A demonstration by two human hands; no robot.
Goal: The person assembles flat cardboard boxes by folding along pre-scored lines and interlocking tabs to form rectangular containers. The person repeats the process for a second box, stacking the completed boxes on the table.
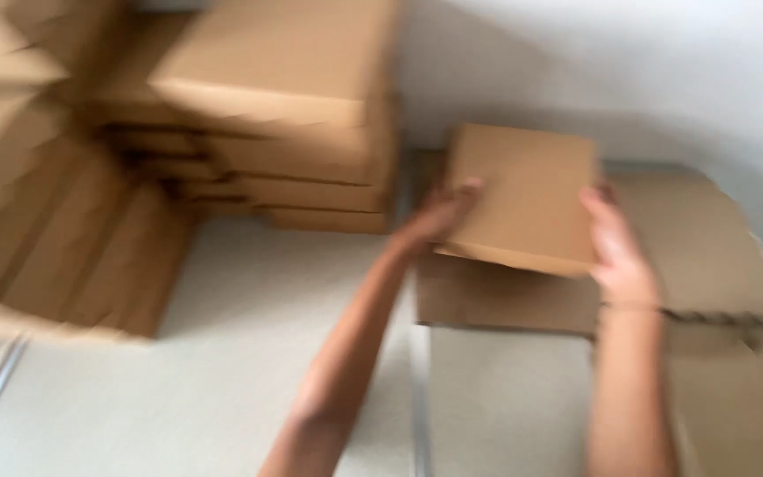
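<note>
Several folded cardboard boxes (284, 106) already sit stacked at the back left of the white table (249, 353), with more leaning cardboard (64, 238) beside them. Flat sheets (708, 256) remain at right. Above these, one small box (527, 199) is clasped between left hand (439, 216) and right hand (615, 252), not yet stacked.
</note>
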